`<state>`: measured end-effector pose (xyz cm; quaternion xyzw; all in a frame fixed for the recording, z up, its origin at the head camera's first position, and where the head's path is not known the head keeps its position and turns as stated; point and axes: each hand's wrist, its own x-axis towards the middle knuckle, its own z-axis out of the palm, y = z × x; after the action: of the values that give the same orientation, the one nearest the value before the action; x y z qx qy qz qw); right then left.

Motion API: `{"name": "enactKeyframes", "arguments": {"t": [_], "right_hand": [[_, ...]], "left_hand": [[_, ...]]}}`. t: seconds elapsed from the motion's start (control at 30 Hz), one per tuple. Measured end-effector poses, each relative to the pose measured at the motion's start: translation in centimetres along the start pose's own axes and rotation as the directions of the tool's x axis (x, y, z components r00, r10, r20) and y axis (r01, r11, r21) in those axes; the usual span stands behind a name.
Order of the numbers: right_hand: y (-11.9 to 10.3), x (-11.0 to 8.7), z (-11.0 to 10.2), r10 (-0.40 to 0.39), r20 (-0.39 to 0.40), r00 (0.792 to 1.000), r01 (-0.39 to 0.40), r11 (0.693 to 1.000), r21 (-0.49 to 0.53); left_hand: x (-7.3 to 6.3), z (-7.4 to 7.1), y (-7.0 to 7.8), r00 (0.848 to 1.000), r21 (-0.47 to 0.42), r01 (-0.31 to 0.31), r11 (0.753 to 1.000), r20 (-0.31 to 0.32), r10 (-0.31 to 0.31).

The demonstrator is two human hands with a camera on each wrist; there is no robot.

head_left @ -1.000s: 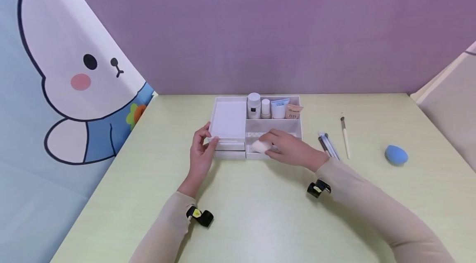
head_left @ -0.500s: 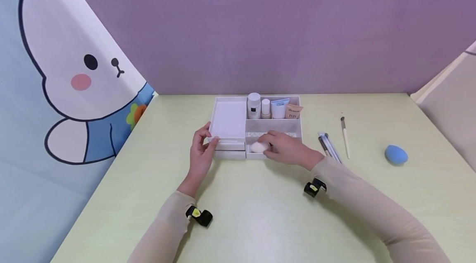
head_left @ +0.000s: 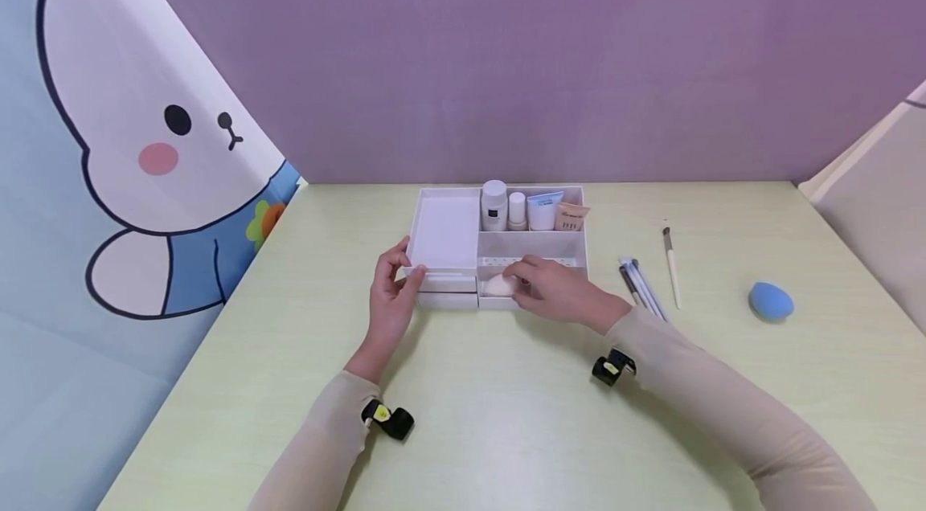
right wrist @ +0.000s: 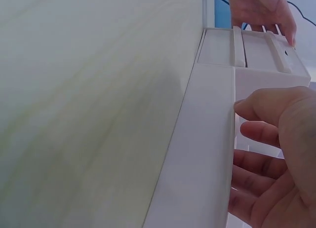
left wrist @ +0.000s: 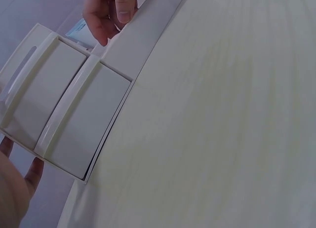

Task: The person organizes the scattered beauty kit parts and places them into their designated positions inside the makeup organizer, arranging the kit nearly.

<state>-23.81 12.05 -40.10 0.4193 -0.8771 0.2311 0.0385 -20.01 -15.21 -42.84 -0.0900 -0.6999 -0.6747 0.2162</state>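
- Near the far edge of the tabletop (head_left: 492,414), head view, the left hand (head_left: 393,298) grips the white organizer (head_left: 444,230) by its front-left corner.
- Same view: I find the pale sponge (head_left: 497,285) toward the left end of the front compartment (head_left: 499,304), the right hand (head_left: 560,290) at its right side.
- Left wrist: left fingertips rest against the organizer's side, near two drawer fronts (left wrist: 81,122).
- Right wrist: I see right thumb and fingers loosely bent, parted, holding nothing visible, thumb at the front wall (right wrist: 202,154) edge.
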Motion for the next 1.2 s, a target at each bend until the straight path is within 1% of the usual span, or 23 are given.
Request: {"name": "enactKeyframes", "arguments": {"t": [0.17,0.27,0.4,0.53,0.67,0.9,1.0,1.2], "right_hand": [[0.0,-0.1,-0.2,-0.007,-0.001,1.0,0.007,1.0,-0.001],[-0.1,-0.3,-0.6,0.001,0.0,1.0,-0.001,1.0,0.023],[-0.1,-1.1,-1.5,0.02,-0.005,1.0,-0.02,0.996,0.082],[0.1,-2.1,-2.5,0.05,0.0,0.999,-0.05,0.993,0.11],[0.4,-3.0,-3.6,0.079,-0.008,0.997,-0.078,0.993,0.093],[0.8,-4.9,-5.3,0.119,-0.065,0.991,-0.113,0.99,0.082],[1.0,-5.7,-6.0,0.142,-0.076,0.987,-0.136,0.988,0.075],[1.9,-7.5,-7.1,0.181,-0.095,0.979,-0.179,0.984,0.022]], "left_hand": [[0.0,0.0,0.1,1.0,0.009,-0.002,1.0,0.005,0.002],[0.1,0.0,0.0,1.0,0.012,-0.002,1.0,0.006,0.002],[0.1,0.0,0.0,1.0,0.011,-0.005,1.0,0.007,0.005],[0.1,0.0,0.1,1.0,0.014,-0.007,1.0,0.014,0.007],[0.0,-0.1,0.1,1.0,0.021,-0.004,1.0,0.015,0.004],[0.0,-0.2,0.2,1.0,0.016,-0.002,1.0,0.013,0.002],[0.0,-0.2,0.2,1.0,0.013,-0.001,1.0,0.012,0.001],[0.0,-0.2,0.2,1.0,0.013,0.008,1.0,0.012,-0.008]]}}
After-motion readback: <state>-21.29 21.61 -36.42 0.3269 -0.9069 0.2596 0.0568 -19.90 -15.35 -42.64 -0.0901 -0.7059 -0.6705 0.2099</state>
